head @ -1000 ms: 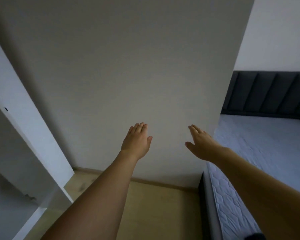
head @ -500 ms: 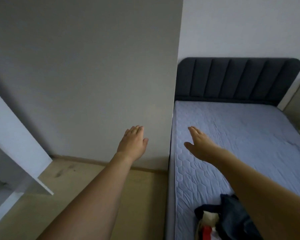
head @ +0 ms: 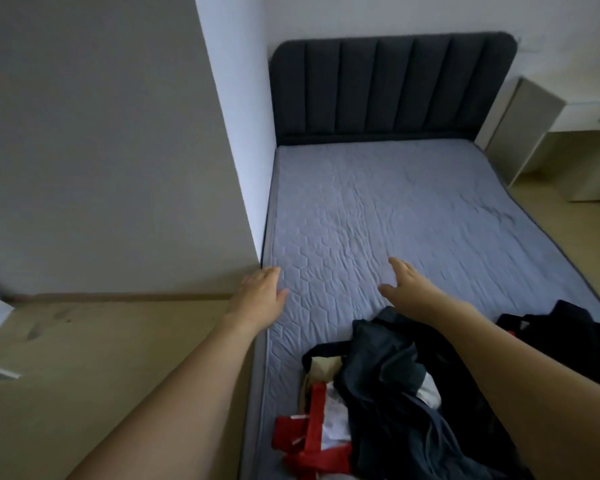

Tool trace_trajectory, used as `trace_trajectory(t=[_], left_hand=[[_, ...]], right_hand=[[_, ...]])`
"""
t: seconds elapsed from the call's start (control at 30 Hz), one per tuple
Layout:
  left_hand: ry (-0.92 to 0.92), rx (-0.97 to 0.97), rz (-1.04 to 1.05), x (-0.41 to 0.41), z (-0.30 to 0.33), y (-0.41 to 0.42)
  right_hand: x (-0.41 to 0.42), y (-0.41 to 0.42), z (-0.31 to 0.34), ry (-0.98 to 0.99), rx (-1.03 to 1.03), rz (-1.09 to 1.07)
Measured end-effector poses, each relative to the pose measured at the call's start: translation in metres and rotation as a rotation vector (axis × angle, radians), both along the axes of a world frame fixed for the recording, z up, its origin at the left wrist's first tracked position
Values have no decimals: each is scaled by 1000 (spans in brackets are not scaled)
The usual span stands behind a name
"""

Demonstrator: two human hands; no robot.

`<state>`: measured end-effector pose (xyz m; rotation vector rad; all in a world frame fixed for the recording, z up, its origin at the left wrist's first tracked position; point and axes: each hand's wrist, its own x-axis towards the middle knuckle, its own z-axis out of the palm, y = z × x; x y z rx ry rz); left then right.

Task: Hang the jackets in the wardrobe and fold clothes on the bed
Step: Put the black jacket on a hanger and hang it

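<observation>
Both arms stretched over the bed (head: pixel 378 209), left hand (head: pixel 260 296) and right hand (head: pixel 409 289) flat-fingered, grasping nothing. Clothes (head: pixel 388 403) lie heaped at the near end, beneath the right forearm.

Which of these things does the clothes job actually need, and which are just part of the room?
For the job:
- dark blue garment heaped on the bed
- red and white garment beside it
- black clothing at the right edge
- left hand and right hand, both empty

Just there:
- dark headboard
- pale desk
- wooden floor
</observation>
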<state>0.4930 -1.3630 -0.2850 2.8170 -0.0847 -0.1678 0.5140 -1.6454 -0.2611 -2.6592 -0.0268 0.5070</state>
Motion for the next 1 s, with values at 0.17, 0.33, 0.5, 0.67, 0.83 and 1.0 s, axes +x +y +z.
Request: trace_trajectory(t=[0.17, 0.33, 0.5, 0.67, 0.83, 1.0], left_hand=[[184, -82, 112, 0, -55, -102], [433, -267, 261, 4, -131, -202], [696, -507, 477, -7, -260, -288], [742, -571, 633, 0, -379, -333], [604, -24, 342, 11, -442, -357], [711, -137, 245, 9, -445, -336]], right_hand=[[9, -121, -54, 132, 46, -38], [19, -209, -135, 248, 57, -135], [15, -246, -261, 368, 72, -169], [19, -282, -382, 364, -101, -191], [36, -302, -446, 130, -157, -253], [58, -320, -468, 129, -131, -413]])
